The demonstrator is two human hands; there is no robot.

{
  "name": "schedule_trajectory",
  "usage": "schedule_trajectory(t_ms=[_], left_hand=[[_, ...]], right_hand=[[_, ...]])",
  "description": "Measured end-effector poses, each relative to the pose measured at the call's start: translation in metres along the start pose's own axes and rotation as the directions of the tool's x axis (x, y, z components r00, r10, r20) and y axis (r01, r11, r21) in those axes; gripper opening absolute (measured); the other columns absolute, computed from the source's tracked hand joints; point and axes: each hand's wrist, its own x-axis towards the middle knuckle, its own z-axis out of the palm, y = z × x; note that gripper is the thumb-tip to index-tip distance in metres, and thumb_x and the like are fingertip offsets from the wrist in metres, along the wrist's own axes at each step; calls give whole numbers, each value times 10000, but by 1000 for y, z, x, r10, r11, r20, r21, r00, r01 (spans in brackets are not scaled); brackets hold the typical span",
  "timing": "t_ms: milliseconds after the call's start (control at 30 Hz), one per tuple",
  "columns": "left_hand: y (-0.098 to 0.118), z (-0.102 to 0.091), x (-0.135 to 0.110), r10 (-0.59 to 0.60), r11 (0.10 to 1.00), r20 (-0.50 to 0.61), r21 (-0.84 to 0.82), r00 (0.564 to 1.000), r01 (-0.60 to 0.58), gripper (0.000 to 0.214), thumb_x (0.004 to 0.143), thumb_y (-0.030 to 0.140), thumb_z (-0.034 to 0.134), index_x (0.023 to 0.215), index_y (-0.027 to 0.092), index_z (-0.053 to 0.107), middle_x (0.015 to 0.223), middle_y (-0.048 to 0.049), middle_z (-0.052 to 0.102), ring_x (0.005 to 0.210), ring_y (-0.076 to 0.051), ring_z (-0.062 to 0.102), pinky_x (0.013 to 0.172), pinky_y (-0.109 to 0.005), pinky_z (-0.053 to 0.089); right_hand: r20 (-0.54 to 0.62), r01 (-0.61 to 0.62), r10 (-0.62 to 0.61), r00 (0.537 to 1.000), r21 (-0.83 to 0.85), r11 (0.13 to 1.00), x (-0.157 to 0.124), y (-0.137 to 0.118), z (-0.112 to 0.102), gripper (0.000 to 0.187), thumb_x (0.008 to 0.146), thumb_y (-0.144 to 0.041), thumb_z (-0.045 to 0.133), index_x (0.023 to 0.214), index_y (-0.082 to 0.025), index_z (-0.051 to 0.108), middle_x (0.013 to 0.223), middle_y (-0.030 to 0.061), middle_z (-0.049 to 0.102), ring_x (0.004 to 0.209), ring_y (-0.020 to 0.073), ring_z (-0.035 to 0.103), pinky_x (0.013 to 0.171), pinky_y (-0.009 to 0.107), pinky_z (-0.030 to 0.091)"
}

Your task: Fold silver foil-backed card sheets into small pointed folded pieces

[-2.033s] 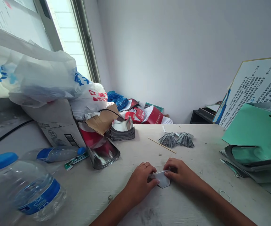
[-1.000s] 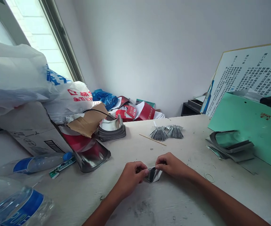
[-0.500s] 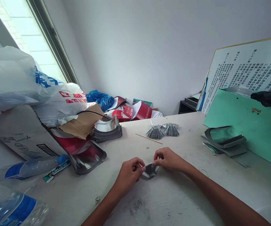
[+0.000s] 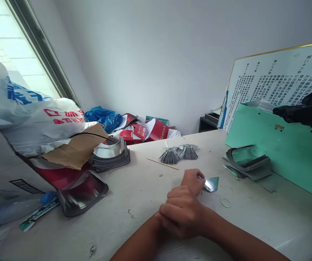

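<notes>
Closest in view, left hand (image 4: 179, 214) clenched across the back of the right hand (image 4: 191, 183), its grip empty of anything visible. Right hand's fingertips reaching out from underneath, touching or just beside a small folded foil piece (image 4: 211, 184), shiny and greenish-silver, to the right of the hands; whether pinched or merely lying against the fingers, impossible to tell. Just past the piece, a thin rubber band (image 4: 225, 202) on the scuffed white surface (image 4: 129, 203). Farther right, a loose pile of curved foil sheets (image 4: 247, 158) against a mint-green board (image 4: 270, 145), with a narrow metal strip (image 4: 230, 171) at its edge. Ahead of the hands, two fanned bundles of metal strips (image 4: 179, 154) side by side, a wooden skewer (image 4: 163, 164) just left of them. To the left, a green-and-white packet (image 4: 39, 214), a clear plastic bottle with a blue cap (image 4: 15, 212), a dark, shiny curved foil tray (image 4: 82, 194), and a stack of curved foil pieces (image 4: 109, 156) beside torn brown cardboard (image 4: 77, 148). Beyond, a white plastic bag (image 4: 36, 119) above a cardboard box (image 4: 15, 181), red cartons (image 4: 145, 132) and a blue plastic bag (image 4: 103, 119) in the far corner, a printed notice board (image 4: 275, 79) leaning at the right, and a window (image 4: 9, 43) at upper left.
</notes>
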Motion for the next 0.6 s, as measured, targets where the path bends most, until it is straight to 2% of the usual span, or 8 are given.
schedule_trajectory(t_ms=[100, 167, 267, 433, 600], left_hand=[[12, 23, 27, 19, 999, 93, 48, 996, -24, 176, 858, 236, 695, 718, 139, 647, 750, -8, 666, 758, -138, 626, 776, -308, 527], [17, 33, 42, 17, 998, 125, 56, 992, -24, 93, 789, 128, 692, 697, 140, 682, 708, -22, 679, 732, -143, 628, 737, -275, 516], [19, 47, 57, 9, 998, 144, 63, 990, -18, 112, 721, 53, 643, 701, 128, 724, 675, -45, 693, 685, -148, 627, 682, -251, 497], [22, 68, 66, 18, 996, 156, 81, 988, -31, 123, 776, 107, 611, 781, 122, 733, 609, -30, 657, 608, -145, 611, 632, -250, 492], [25, 81, 70, 69, 986, 89, 148, 994, -81, 89, 820, 200, 646, 887, 158, 687, 895, -65, 692, 881, -192, 614, 697, -254, 477]], right_hand=[[-37, -19, 18, 999, -15, 1000, 5, 0, -5, 350, 941, -207, 433, 591, -192, 455, 478, -47, 393, 444, 104, 311, 466, 284, 228], [-65, -52, 50, 997, -21, 998, 7, 3, -8, 355, 940, -199, 423, 585, -196, 435, 473, -50, 387, 445, 102, 305, 462, 285, 230], [-87, -65, 62, 994, -29, 997, 9, 6, -10, 365, 937, -196, 418, 572, -198, 411, 472, -53, 382, 443, 96, 299, 463, 285, 232], [-73, -69, 65, 995, -47, 997, 8, 7, -7, 386, 936, -217, 409, 553, -202, 365, 474, -54, 361, 441, 94, 288, 465, 288, 216], [-72, -64, 61, 996, -31, 997, 5, 10, -6, 374, 915, -222, 451, 555, -195, 353, 479, -57, 366, 455, 94, 268, 470, 287, 199]])
